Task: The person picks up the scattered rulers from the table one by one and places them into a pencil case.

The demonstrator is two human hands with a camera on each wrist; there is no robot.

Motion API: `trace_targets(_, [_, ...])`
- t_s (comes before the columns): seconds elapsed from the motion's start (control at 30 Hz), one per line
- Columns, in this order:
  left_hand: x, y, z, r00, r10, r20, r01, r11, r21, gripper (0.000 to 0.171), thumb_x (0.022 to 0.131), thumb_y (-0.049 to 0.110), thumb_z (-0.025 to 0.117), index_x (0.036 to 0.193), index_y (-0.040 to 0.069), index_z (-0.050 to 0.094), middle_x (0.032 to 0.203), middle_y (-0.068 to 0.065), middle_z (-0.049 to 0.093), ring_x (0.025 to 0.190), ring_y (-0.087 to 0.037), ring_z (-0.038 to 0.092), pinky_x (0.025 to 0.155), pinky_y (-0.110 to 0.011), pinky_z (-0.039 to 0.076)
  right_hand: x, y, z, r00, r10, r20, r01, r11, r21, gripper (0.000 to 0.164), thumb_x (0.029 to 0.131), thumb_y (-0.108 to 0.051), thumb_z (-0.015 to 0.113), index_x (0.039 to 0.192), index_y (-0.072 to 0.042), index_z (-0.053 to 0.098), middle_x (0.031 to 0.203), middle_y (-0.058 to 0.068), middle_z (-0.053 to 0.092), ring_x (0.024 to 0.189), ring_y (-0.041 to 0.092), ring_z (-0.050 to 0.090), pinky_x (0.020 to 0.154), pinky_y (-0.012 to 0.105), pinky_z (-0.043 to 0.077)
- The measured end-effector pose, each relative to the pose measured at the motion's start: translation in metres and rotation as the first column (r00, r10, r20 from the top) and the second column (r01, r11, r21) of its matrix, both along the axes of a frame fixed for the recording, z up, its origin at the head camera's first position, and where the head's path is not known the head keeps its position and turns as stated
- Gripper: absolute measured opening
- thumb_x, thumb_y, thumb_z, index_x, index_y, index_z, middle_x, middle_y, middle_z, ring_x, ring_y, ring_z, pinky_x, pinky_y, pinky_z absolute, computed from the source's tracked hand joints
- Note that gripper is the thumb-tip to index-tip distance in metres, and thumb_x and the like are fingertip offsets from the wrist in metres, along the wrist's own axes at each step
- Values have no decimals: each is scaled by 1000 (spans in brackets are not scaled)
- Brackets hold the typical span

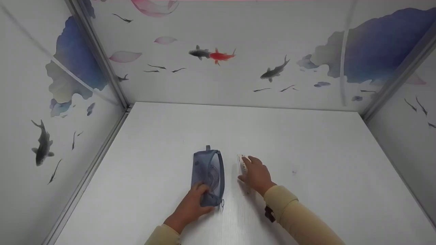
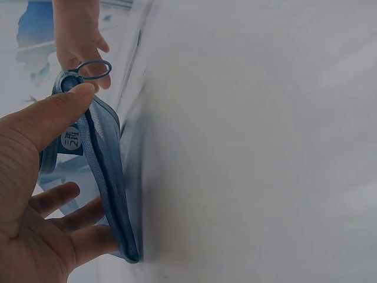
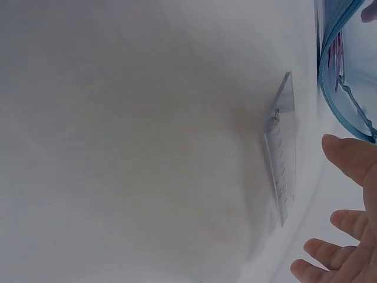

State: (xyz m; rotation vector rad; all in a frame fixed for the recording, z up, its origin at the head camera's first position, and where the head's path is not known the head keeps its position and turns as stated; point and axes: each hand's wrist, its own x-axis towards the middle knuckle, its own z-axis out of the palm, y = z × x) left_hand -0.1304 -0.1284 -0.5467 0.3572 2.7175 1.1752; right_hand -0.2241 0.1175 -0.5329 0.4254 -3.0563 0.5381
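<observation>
A blue mesh zip pouch (image 1: 201,166) lies on the white table, its zipped side parted in a long gap. Something clear with curved lines shows inside it. My left hand (image 1: 192,206) grips the pouch's near end; in the left wrist view the thumb (image 2: 59,115) presses its edge beside a zip-pull ring (image 2: 95,69). To the right lies a clear plastic ruler (image 3: 280,159) with dark markings, seemingly three-cornered. My right hand (image 1: 257,175) hovers over the ruler, fingers spread; in the right wrist view they stand apart from it.
White walls (image 1: 218,85) painted with fish and blue patches enclose the table (image 1: 163,136) on the left, back and right. A small faint mark (image 1: 294,172) shows on the tabletop right of the right hand. Pinkish items (image 3: 336,59) show inside the pouch.
</observation>
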Motion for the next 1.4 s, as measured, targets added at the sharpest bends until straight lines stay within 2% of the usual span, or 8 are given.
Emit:
trace_targets(0.27, [0, -1, -1, 1000, -3, -9, 3, 1000, -5, 54, 77, 27, 82, 120, 12, 53, 142, -25, 38, 128, -47, 43, 102, -57, 41, -1, 1, -6, 1000, 7, -3, -7, 1000, 28, 71, 78, -27, 81, 137, -3, 49, 136, 24, 50, 125, 40, 48, 97, 54, 45])
trace_targets(0.57, [0, -2, -1, 1000, -6, -6, 6, 1000, 2, 54, 78, 27, 81, 121, 11, 54, 142, -27, 38, 128, -48, 42, 102, -58, 40, -3, -1, -8, 998, -25, 52, 23, 999, 31, 71, 80, -26, 80, 138, -2, 47, 138, 24, 48, 128, 39, 46, 101, 54, 42])
trace_targets(0.87, [1, -1, 3, 1000, -1, -3, 1, 1000, -2, 60, 77, 26, 82, 126, 9, 53, 143, -26, 37, 130, -49, 40, 104, -57, 38, -5, -1, -10, 995, -46, 89, 46, 999, -1, 71, 79, -23, 80, 138, -2, 47, 139, 22, 48, 129, 39, 45, 103, 53, 40])
trace_targets(1.2, [0, -1, 1, 1000, -5, 0, 5, 1000, -3, 59, 77, 26, 82, 125, 9, 53, 143, -26, 38, 130, -48, 41, 103, -57, 39, -7, 1, -8, 980, -91, 176, 101, 994, -44, 74, 80, -22, 79, 142, -2, 43, 143, 22, 44, 133, 39, 40, 107, 52, 36])
trace_targets(1.4, [0, -1, 0, 1000, -4, -4, 4, 1000, -9, 59, 77, 27, 82, 125, 10, 53, 143, -26, 38, 129, -48, 42, 102, -57, 40, -9, 3, -9, 974, -104, 204, 119, 991, -64, 72, 80, -20, 78, 141, -3, 45, 141, 22, 46, 132, 39, 41, 106, 52, 37])
